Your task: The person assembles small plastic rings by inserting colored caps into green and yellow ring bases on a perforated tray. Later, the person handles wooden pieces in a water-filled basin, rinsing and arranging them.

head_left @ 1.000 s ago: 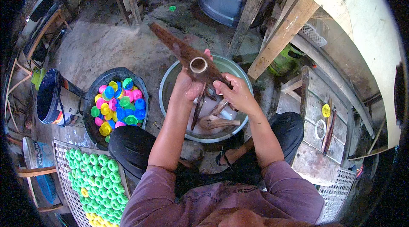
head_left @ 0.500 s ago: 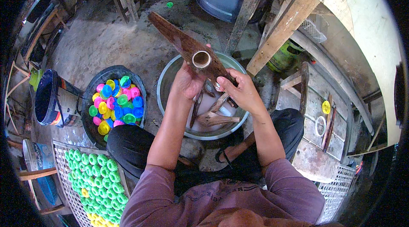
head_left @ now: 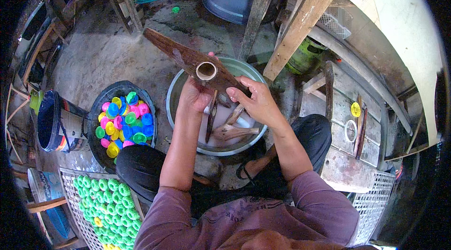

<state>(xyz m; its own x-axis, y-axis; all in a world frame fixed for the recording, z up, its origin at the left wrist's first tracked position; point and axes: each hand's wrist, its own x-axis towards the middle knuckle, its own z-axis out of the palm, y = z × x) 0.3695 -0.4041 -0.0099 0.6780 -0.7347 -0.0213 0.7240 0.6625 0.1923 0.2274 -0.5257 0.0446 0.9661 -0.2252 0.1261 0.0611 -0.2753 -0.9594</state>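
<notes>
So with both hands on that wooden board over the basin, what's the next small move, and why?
Probably lower the wooden board toward the cloudy water in the metal basin. The left hand and right hand hold its near end above the basin, its short tube facing up and its far end jutting past the rim, while other wooden pieces already sit in the water.

The 1 head-worn fisheye view looked steeply down, close above both hands (head_left: pixel 225 100) over the round grey metal basin (head_left: pixel 174 109).

The wooden board (head_left: pixel 197 64) with its short tube (head_left: pixel 206 70) has tilted slightly higher over the metal basin (head_left: pixel 176 95); the right hand (head_left: pixel 256 102) slid a little lower along it.
</notes>
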